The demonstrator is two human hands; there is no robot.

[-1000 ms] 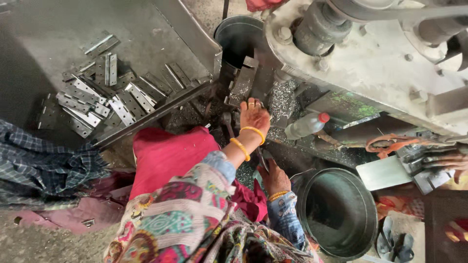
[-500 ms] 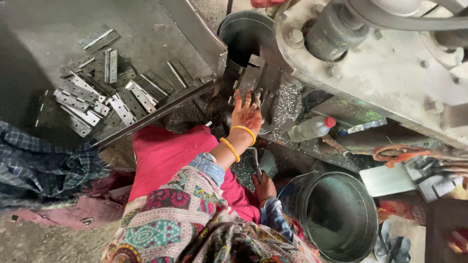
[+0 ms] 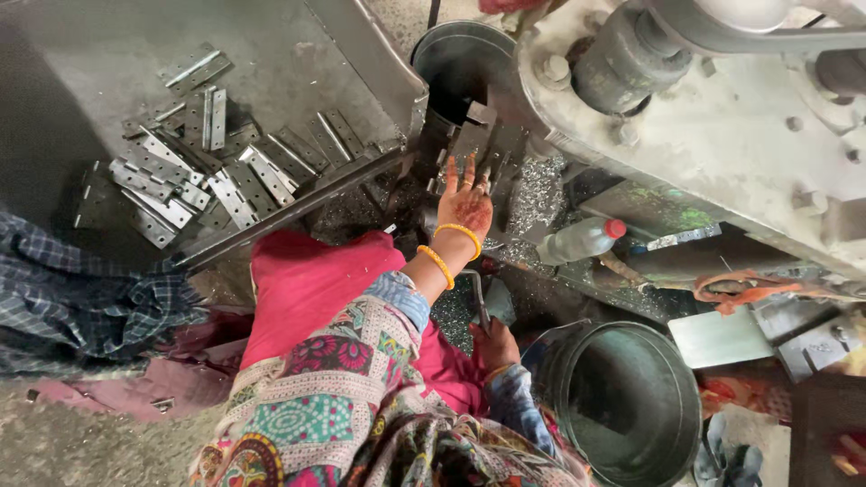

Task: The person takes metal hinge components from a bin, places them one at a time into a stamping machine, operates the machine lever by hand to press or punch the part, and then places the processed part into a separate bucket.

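- My left hand (image 3: 465, 203) is up at the die area of the big grey press machine (image 3: 722, 126), fingers (image 3: 451, 171) spread flat and wide, resting on or just over the metal pieces there. I can't tell whether a hinge blank is actually under the palm; nothing is pinched between the fingers.
- My right hand (image 3: 494, 343) is down low by my lap, curled shut around a thin metal strip (image 3: 478, 298) that sticks up towards the other wrist.
- How far along, judging by how things lie: a good heap of flat metal hinges (image 3: 189, 176) sits on the slanted grey tray (image 3: 108, 54) to my left, well apart from the press. I'd guess that's the pile being worked, but I can't tell finished from unfinished ones.
- Bright metal shavings (image 3: 532, 194) are scattered round the press base, so plenty of punching looks done.
- Counts: hinges, roughly two dozen, too overlapped for an exact number. Two round steel bins: one (image 3: 460, 59) behind the press, one (image 3: 631, 406) by my right knee, inside too dark to say what it holds. One plastic bottle with a red cap (image 3: 582, 239) lying just right of my left hand. Two orange bangles (image 3: 448, 252) on the left wrist.
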